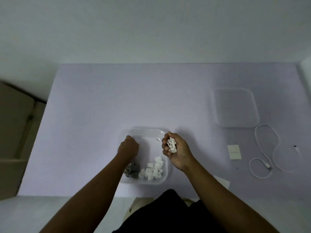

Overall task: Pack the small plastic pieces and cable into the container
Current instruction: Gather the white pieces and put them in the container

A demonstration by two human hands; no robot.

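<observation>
- The lilac table (151, 98) fills the view, and we're mid-pack: by my reading, the loose pieces are going in now and the cable waits its turn.
- The clear lid (235, 108) lies flat, well off to the right and apart from the action.
- The clear container (165, 172) sits centre, near the table's front edge, with white pieces (154, 169) and grey pieces (133, 169) heaped at its near end.
- The white cable (265, 148) lies looped on the table below the lid, well apart from both hands.
- The right hand (176, 152) hovers at the container's right rim, cupped around a clutch of small white plastic pieces (172, 145).
- The left hand (129, 147) is curled into a fist over the container's left side; whether it holds anything, I cannot tell.
- Next call: tip that handful over the open middle, low, so nothing bounces out.
- A small white pad (234, 152) lies between the container and the cable.
</observation>
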